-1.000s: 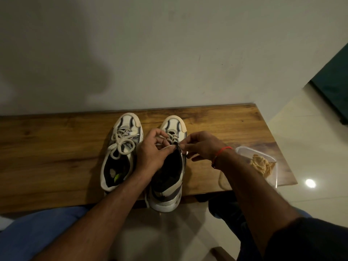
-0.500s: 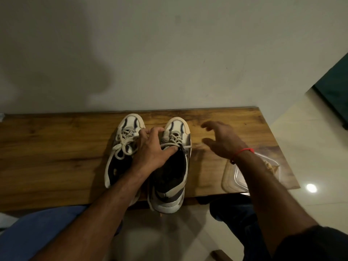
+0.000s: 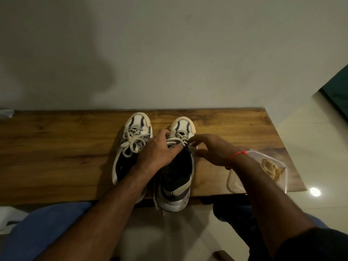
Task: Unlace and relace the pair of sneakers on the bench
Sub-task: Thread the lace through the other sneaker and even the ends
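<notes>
Clear plastic container (image 3: pixel 282 167) on the bench (image 3: pixel 56 157) holds tan scraps (image 3: pixel 271 167).

A clear plastic container (image 3: pixel 280 166) holding something tan sits before a pale wall (image 3: pixel 169 53).

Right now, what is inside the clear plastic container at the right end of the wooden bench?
The clear plastic container holds a tan, tangled clump, possibly cord or laces; it is too dim to identify. The right forearm covers the container's left part, so anything there is hidden.
</notes>
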A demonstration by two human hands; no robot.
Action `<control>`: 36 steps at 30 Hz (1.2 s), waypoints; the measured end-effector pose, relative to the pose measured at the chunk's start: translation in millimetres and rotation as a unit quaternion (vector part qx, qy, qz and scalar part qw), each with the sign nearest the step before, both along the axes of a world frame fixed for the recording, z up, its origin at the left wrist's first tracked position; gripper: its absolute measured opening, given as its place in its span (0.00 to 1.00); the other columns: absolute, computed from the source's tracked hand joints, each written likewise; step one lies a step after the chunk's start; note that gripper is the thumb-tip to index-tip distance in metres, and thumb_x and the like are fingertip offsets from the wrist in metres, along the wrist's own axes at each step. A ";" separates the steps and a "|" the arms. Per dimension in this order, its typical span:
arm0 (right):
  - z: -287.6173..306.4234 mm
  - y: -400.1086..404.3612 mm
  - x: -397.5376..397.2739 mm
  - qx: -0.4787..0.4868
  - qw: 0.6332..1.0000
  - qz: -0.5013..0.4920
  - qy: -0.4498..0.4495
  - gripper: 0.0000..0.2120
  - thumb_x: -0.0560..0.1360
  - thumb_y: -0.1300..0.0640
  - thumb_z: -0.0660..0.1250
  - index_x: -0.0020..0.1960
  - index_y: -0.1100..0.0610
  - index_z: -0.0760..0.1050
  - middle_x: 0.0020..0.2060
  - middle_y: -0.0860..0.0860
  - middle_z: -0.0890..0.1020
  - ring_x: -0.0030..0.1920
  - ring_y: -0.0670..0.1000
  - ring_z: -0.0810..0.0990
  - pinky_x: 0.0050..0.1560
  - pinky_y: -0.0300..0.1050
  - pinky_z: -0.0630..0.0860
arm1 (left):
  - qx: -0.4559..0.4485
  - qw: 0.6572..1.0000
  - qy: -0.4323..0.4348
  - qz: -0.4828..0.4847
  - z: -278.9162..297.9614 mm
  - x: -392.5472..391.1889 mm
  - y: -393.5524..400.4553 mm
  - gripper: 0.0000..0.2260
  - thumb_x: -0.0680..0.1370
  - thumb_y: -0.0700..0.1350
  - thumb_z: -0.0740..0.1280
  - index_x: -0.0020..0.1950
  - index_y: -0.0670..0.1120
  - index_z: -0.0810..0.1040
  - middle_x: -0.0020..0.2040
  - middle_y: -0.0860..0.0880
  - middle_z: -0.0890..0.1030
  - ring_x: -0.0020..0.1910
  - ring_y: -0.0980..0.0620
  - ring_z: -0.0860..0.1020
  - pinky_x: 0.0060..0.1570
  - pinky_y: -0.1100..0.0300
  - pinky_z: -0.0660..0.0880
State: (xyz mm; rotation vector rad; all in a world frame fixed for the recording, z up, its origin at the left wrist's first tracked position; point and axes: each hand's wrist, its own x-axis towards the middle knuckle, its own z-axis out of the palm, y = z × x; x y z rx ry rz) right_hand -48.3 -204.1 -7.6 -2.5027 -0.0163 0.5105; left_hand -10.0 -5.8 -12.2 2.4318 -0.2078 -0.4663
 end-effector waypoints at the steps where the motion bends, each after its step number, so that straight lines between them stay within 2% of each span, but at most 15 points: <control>1: -0.7 6.8 2.0 0.013 1.000 -0.001 -0.007 0.13 0.79 0.54 0.67 0.62 0.54 0.77 0.54 0.51 0.81 0.56 0.50 0.79 0.52 0.40 0.75 | -0.004 1.000 0.001 0.003 1.3 0.3 0.6 0.29 0.77 0.59 0.71 0.74 0.52 0.68 0.65 0.51 0.78 0.51 0.57 0.73 0.48 0.58 0.71; 2: -1.1 5.3 3.7 -0.009 1.000 -0.026 -0.008 0.09 0.79 0.56 0.66 0.58 0.55 0.79 0.49 0.51 0.82 0.51 0.50 0.80 0.49 0.39 0.75 | -0.007 1.000 0.003 0.006 2.0 1.0 1.5 0.29 0.77 0.59 0.72 0.74 0.51 0.68 0.64 0.51 0.79 0.51 0.57 0.74 0.48 0.58 0.71; 4: -5.9 -14.5 1.7 -0.107 0.990 -0.092 0.018 0.04 0.78 0.57 0.69 0.51 0.56 0.81 0.45 0.53 0.83 0.46 0.52 0.81 0.49 0.46 0.79 | -0.008 1.000 0.008 0.010 1.3 1.7 2.3 0.28 0.76 0.59 0.72 0.73 0.52 0.70 0.63 0.51 0.79 0.51 0.56 0.75 0.49 0.57 0.72; 6: -8.2 -34.8 -5.7 -0.183 0.970 -0.145 0.067 0.04 0.75 0.57 0.72 0.48 0.55 0.81 0.45 0.55 0.83 0.46 0.56 0.81 0.52 0.54 0.80 | -0.004 1.000 0.017 0.005 2.0 1.9 2.6 0.25 0.76 0.59 0.72 0.69 0.52 0.72 0.61 0.52 0.79 0.52 0.56 0.75 0.46 0.58 0.72; 8: -10.8 -42.0 -7.1 -0.200 0.962 -0.166 0.082 0.05 0.74 0.55 0.72 0.49 0.53 0.81 0.46 0.55 0.83 0.47 0.57 0.80 0.55 0.57 0.79 | -0.011 0.999 0.043 -0.008 5.7 3.2 4.5 0.21 0.76 0.60 0.72 0.65 0.53 0.75 0.59 0.53 0.78 0.51 0.55 0.77 0.42 0.60 0.72; 11: -9.0 -32.0 -1.0 -0.151 0.984 -0.088 0.043 0.14 0.76 0.51 0.70 0.61 0.50 0.77 0.58 0.52 0.80 0.57 0.56 0.77 0.58 0.54 0.76 | -0.021 0.993 0.107 -0.034 17.2 7.6 12.9 0.12 0.82 0.57 0.64 0.60 0.51 0.76 0.50 0.54 0.78 0.44 0.53 0.81 0.35 0.60 0.77; 13: 2.0 -13.4 -0.7 -0.017 0.999 -0.027 0.040 0.17 0.78 0.53 0.68 0.66 0.51 0.74 0.56 0.47 0.76 0.57 0.50 0.75 0.51 0.40 0.74 | -0.019 0.990 0.128 -0.050 20.9 10.7 19.3 0.07 0.84 0.51 0.62 0.58 0.50 0.76 0.48 0.52 0.78 0.42 0.52 0.81 0.34 0.60 0.79; 15: 5.2 0.1 -0.2 0.023 1.000 0.009 0.018 0.11 0.80 0.56 0.66 0.62 0.54 0.76 0.54 0.46 0.78 0.54 0.47 0.76 0.47 0.34 0.71 | -0.016 0.991 0.122 -0.056 19.7 11.3 21.6 0.03 0.83 0.47 0.65 0.55 0.51 0.77 0.51 0.53 0.77 0.42 0.52 0.80 0.30 0.63 0.76; 17: 0.6 -2.0 2.7 -0.012 1.000 -0.007 -0.002 0.03 0.80 0.58 0.66 0.52 0.53 0.78 0.48 0.49 0.81 0.51 0.49 0.80 0.44 0.35 0.72 | 0.003 0.995 0.093 -0.044 16.5 9.7 19.4 0.02 0.83 0.46 0.65 0.52 0.51 0.77 0.49 0.53 0.78 0.39 0.53 0.79 0.28 0.64 0.72; 20: -1.7 -15.8 2.0 -0.033 0.997 -0.059 0.025 0.07 0.78 0.61 0.67 0.45 0.51 0.78 0.42 0.48 0.82 0.47 0.49 0.81 0.42 0.35 0.73 | 0.049 0.997 0.021 -0.047 11.2 7.2 14.4 0.04 0.84 0.46 0.63 0.50 0.50 0.76 0.46 0.51 0.79 0.38 0.55 0.77 0.34 0.60 0.71; 24: 2.1 -7.4 0.3 0.000 1.000 -0.015 0.002 0.07 0.79 0.57 0.66 0.57 0.54 0.78 0.49 0.48 0.80 0.52 0.48 0.79 0.48 0.39 0.75 | 0.033 0.992 0.031 -0.121 8.9 8.7 15.3 0.02 0.83 0.46 0.65 0.54 0.51 0.76 0.53 0.52 0.77 0.48 0.56 0.76 0.47 0.58 0.75; 27: 4.3 0.9 1.6 0.032 0.999 0.001 -0.013 0.09 0.80 0.57 0.66 0.58 0.56 0.78 0.52 0.50 0.82 0.53 0.49 0.80 0.55 0.45 0.78 | 0.040 0.991 0.003 -0.125 5.7 9.2 15.8 0.01 0.82 0.47 0.66 0.51 0.53 0.76 0.56 0.52 0.75 0.50 0.56 0.75 0.49 0.58 0.75; 30: 3.2 1.7 2.6 0.030 0.999 -0.025 -0.011 0.06 0.80 0.56 0.66 0.55 0.56 0.78 0.46 0.48 0.81 0.49 0.48 0.80 0.52 0.43 0.78 | 0.098 0.987 -0.054 -0.116 -1.4 1.6 11.5 0.02 0.83 0.45 0.62 0.54 0.52 0.73 0.58 0.49 0.70 0.47 0.53 0.75 0.47 0.54 0.76; 32: 1.2 -0.1 2.7 0.025 0.999 -0.034 -0.003 0.05 0.79 0.56 0.66 0.53 0.55 0.78 0.44 0.47 0.80 0.47 0.48 0.80 0.46 0.40 0.76 | 0.150 0.976 -0.104 -0.115 -4.8 -3.5 8.8 0.08 0.82 0.42 0.63 0.61 0.49 0.71 0.62 0.47 0.70 0.48 0.48 0.77 0.46 0.52 0.78; 36: 1.6 -3.0 1.6 0.015 0.999 -0.040 0.006 0.03 0.79 0.57 0.67 0.49 0.50 0.75 0.44 0.48 0.79 0.46 0.47 0.78 0.41 0.35 0.71 | 0.182 0.973 -0.122 -0.068 -4.6 -7.9 6.8 0.15 0.81 0.39 0.64 0.68 0.45 0.68 0.60 0.44 0.77 0.52 0.45 0.79 0.43 0.53 0.76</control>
